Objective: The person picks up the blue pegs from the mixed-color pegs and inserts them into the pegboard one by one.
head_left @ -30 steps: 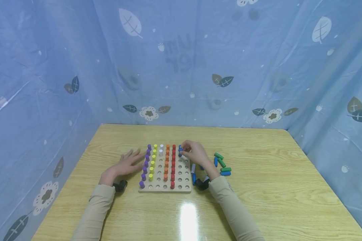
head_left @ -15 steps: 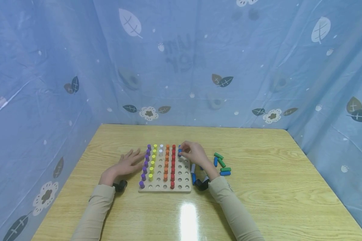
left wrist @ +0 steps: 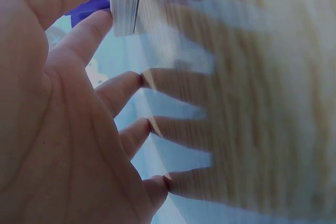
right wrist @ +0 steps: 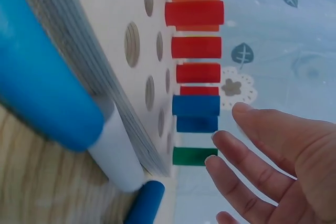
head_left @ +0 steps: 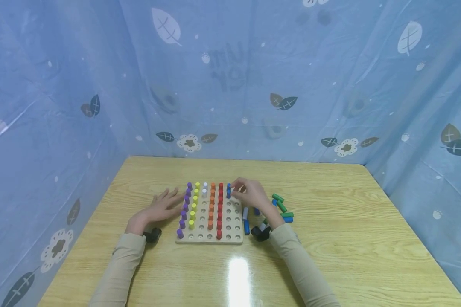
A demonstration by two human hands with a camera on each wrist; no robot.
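A wooden pegboard [head_left: 209, 242] lies on the table with coloured pegs standing in its holes. Two blue pegs [right wrist: 196, 105] stand one behind the other at the far end of the column beside the red pegs [head_left: 220, 216]. Just right of them is my right hand [head_left: 252, 197], thumb and fingers spread apart with nothing between them. A green peg [right wrist: 194, 156] stands in the far right corner, mostly hidden by that hand in the head view. My left hand [head_left: 159, 212] rests with fingers spread at the board's left edge, fingertips on the table, by the purple pegs [head_left: 185, 207].
Loose green pegs [head_left: 281, 206], blue pegs [head_left: 246, 227] and white pegs [head_left: 246, 213] lie on the table right of the board, some under my right wrist. Yellow pegs [head_left: 193, 215], orange pegs [head_left: 210, 216] and two upright white pegs [head_left: 205, 193] fill other columns. A blue curtain [head_left: 246, 85] surrounds the table.
My right hand has let go of the nearer blue peg, which now stands in its hole, and has drawn slightly to the right. The left hand has stayed in place.
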